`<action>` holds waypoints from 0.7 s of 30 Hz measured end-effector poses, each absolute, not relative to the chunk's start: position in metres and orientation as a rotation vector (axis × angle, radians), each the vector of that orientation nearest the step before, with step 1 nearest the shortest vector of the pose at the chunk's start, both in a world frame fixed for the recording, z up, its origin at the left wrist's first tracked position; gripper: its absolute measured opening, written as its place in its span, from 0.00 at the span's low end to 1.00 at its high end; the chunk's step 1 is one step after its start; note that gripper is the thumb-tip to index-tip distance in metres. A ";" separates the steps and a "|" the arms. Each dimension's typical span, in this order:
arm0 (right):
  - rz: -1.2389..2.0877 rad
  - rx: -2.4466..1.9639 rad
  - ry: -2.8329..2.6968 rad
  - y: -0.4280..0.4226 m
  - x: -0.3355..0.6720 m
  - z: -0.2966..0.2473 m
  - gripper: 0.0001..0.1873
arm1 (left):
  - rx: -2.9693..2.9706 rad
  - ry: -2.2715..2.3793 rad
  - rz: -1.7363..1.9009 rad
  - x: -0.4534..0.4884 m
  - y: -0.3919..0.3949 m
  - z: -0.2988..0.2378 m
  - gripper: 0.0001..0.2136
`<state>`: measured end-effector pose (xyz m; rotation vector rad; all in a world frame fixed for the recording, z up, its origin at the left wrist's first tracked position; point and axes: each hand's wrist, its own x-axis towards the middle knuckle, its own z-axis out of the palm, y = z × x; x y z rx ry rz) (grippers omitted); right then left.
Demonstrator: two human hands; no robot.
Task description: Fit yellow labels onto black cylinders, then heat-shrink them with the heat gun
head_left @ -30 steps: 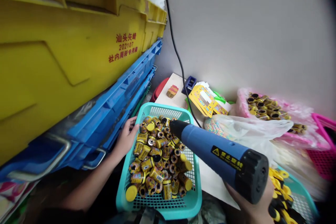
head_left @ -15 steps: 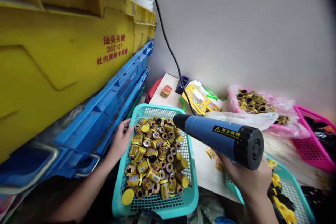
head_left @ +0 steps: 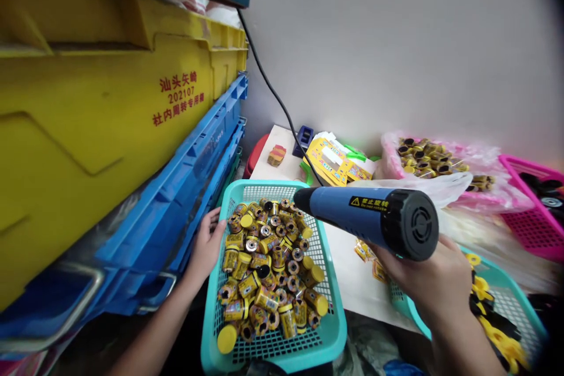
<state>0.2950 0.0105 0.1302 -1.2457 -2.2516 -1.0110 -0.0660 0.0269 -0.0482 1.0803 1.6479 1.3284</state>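
Observation:
My right hand [head_left: 429,279] is closed round the grip of a blue heat gun [head_left: 370,218] with a black rear cap; its nozzle points left over a teal mesh basket [head_left: 328,329]. The basket holds several small yellow-labelled canisters [head_left: 268,270] with yellow caps. My left hand [head_left: 207,244] grips the basket's left rim, fingers curled over the edge. A black cord [head_left: 273,103] runs from above down behind the gun.
Stacked yellow [head_left: 88,117] and blue crates [head_left: 176,200] stand close on the left. A white tabletop [head_left: 352,288] carries yellow printed packs [head_left: 335,161], a pink basket of more canisters [head_left: 432,155], a clear plastic bag [head_left: 440,188], and another teal basket [head_left: 506,311] at right.
The heat gun has risen and levelled, its rear cap now turned more toward me. The view has shifted slightly; my left hand stays on the basket rim.

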 end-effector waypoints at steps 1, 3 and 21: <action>-0.975 -1.233 -2.281 0.009 0.296 0.133 0.20 | 1.110 1.661 1.317 -0.068 0.026 -0.047 0.21; -0.896 -1.229 -2.322 0.007 0.299 0.139 0.20 | 1.274 1.774 1.285 -0.071 0.025 -0.040 0.20; -0.722 -1.671 -2.022 -0.020 0.324 0.142 0.24 | 2.584 1.285 0.125 0.021 0.102 0.000 0.13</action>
